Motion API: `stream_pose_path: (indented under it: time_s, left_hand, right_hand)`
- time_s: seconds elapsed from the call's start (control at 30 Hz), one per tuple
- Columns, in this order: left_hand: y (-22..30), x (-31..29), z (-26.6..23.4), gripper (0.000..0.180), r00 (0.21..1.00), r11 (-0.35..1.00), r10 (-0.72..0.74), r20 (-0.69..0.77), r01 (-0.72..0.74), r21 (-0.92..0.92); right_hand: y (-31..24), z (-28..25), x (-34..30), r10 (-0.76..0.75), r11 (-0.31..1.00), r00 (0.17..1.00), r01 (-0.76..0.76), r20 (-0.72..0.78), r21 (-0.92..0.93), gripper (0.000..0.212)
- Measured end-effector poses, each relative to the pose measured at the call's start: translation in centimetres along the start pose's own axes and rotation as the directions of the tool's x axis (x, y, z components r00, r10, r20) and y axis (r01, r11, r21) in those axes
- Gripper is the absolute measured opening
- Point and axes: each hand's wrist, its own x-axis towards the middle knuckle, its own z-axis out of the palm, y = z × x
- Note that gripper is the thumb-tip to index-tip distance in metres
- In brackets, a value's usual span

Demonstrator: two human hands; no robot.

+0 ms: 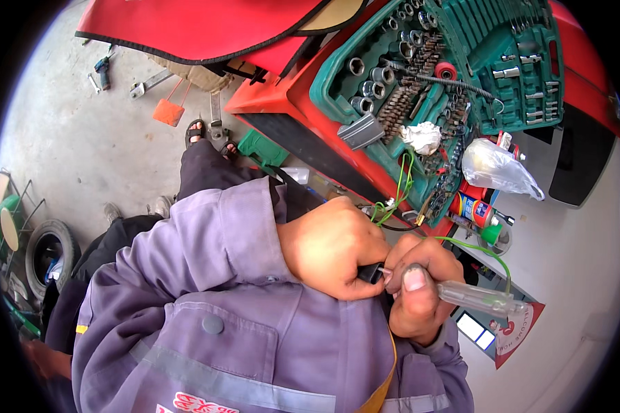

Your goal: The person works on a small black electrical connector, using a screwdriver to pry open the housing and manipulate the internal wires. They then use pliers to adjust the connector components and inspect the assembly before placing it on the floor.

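Note:
In front of my chest, my left hand [337, 248] is closed on a small black connector-like piece [370, 272]. My right hand [424, 289] grips a test light with a clear handle [479, 297], its thumb lying along the near side. The tip points at the black piece, but the fingers hide whether they touch. From the handle's end a thin green wire [486, 250] loops up behind my hands toward an open green socket case [341, 76]. Sockets and bits fill the case, and a crumpled white tissue [421, 138] rests on them.
The case lies on a red tool cabinet [275, 96]. Beside it are a knotted plastic bag [499, 167] and a spray can [472, 208]. A tire [52, 258] and a cordless drill [102, 72] are on the floor at left. Another person's sandalled foot [195, 131] stands near the cabinet.

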Motion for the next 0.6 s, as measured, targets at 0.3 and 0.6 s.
stream_pose_path:
  time_s: [0.3, 0.6]
  left_hand:
    - [-0.4, 1.6, -0.4, 0.017, 1.000, 1.000, 0.011, 0.019, -0.011, -0.016]
    - [1.5, 1.6, 0.0, 0.015, 0.998, 0.965, -0.061, -0.017, 0.054, -0.257]
  right_hand:
    - [1.5, -2.8, 1.6, -0.046, 0.999, 0.999, 0.046, -0.001, 0.003, 0.021]
    - [-0.3, -1.7, 4.7, -0.290, 0.386, 0.957, 0.095, 0.023, 0.917, 0.034]
